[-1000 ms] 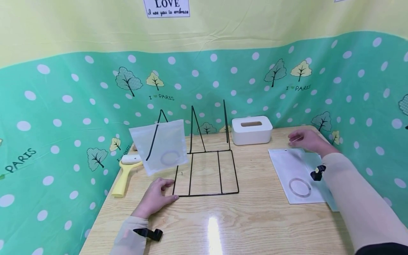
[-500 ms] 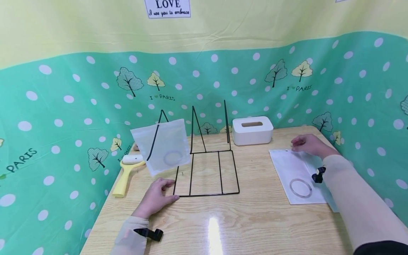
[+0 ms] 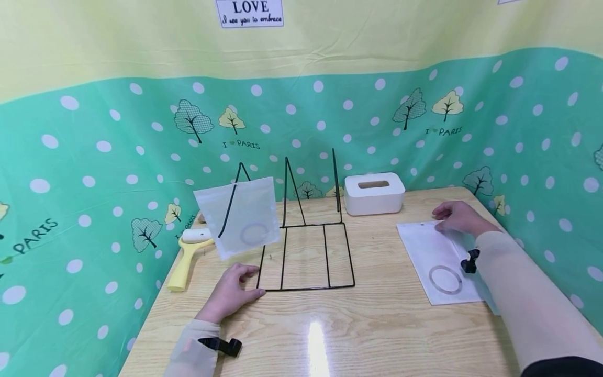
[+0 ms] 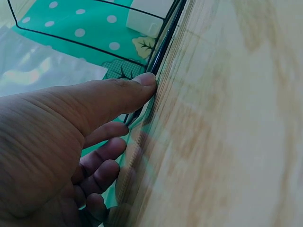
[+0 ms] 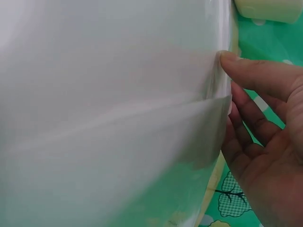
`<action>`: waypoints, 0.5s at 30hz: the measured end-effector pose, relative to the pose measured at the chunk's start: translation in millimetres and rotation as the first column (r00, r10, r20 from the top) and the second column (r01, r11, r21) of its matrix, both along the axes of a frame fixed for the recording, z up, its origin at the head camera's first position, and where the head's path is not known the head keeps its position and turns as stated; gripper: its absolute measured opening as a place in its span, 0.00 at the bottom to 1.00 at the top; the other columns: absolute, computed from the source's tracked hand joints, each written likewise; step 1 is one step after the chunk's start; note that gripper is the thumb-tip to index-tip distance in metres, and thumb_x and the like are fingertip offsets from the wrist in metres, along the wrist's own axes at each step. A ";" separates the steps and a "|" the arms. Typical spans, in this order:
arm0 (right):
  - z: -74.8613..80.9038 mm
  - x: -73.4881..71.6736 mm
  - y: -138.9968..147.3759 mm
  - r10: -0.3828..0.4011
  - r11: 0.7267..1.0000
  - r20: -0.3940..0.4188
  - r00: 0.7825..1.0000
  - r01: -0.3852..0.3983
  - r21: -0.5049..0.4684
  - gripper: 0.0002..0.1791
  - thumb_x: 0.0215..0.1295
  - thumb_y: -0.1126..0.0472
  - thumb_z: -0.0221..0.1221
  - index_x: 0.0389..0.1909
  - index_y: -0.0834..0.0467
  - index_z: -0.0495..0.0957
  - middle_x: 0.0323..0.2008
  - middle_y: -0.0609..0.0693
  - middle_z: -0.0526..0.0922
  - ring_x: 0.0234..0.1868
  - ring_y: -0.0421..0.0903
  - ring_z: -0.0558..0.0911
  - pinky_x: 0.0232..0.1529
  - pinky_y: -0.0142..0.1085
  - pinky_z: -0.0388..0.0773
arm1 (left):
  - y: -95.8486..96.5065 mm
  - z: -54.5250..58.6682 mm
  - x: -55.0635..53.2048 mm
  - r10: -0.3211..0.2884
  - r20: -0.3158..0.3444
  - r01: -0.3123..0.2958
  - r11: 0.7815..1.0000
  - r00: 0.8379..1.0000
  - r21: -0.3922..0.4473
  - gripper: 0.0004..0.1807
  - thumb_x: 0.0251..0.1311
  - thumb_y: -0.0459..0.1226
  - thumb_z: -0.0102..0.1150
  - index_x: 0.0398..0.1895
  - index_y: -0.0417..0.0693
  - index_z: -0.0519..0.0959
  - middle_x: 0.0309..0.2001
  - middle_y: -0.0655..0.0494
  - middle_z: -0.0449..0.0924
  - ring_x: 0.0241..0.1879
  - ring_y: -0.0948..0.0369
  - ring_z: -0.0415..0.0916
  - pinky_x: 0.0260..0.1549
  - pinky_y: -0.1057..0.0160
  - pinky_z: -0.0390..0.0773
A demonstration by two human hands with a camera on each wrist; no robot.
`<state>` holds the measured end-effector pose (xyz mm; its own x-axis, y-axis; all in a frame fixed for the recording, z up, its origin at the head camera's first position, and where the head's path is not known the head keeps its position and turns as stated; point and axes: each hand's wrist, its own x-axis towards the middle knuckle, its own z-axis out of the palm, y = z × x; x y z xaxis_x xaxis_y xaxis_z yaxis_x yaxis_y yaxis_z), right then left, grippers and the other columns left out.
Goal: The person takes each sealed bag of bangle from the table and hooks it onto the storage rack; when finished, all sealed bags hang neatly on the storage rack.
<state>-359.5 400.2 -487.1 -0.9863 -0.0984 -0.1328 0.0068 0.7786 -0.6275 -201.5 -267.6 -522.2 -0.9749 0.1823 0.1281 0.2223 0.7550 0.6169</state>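
Observation:
My left hand point(image 3: 234, 291) rests on the wooden table point(image 3: 377, 324), its thumb point(image 4: 142, 81) pressed against the front left corner of a black wire rack point(image 3: 306, 287). The other fingers hang loosely curled and hold nothing. A translucent white pouch point(image 3: 240, 209) with a ring point(image 3: 253, 234) inside leans in the rack's left slot. My right hand point(image 3: 454, 217) lies on the far edge of a second white pouch point(image 3: 433, 251), flat on the table with a ring point(image 3: 445, 279) in it. In the right wrist view the thumb point(image 5: 236, 64) touches that pouch's point(image 5: 109, 94) edge and the fingers are relaxed.
A white tissue box point(image 3: 374, 192) stands behind the rack to its right. A yellow-handled roller point(image 3: 186, 256) lies at the table's left edge. Green spotted cloth walls point(image 3: 94, 173) close in the table on three sides. Another bluish pouch edge shows under the flat pouch.
My right hand has come down and slightly nearer, from just above the flat pouch onto its far edge. The left hand and the rack have not moved.

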 end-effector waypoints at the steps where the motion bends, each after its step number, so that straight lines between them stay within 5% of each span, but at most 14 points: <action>1: 0.1 0.9 -1.1 -0.007 1.000 -0.005 1.000 0.007 0.008 0.28 0.61 0.65 0.74 0.60 0.69 0.77 0.54 0.66 0.82 0.54 0.64 0.79 0.56 0.56 0.78 | 0.2 0.3 0.2 0.000 -0.001 0.000 1.000 1.000 -0.001 0.34 0.48 0.47 0.85 0.59 0.48 0.84 0.47 0.59 0.79 0.46 0.59 0.74 0.50 0.53 0.76; 15: 0.0 -4.8 -4.8 0.028 0.998 -0.021 0.999 -0.027 0.056 0.13 0.70 0.57 0.69 0.50 0.60 0.88 0.51 0.62 0.86 0.49 0.58 0.82 0.46 0.48 0.81 | -0.2 0.0 1.1 0.004 -0.005 -0.004 1.000 1.000 -0.002 0.34 0.47 0.47 0.86 0.59 0.49 0.84 0.47 0.59 0.79 0.46 0.59 0.74 0.50 0.53 0.75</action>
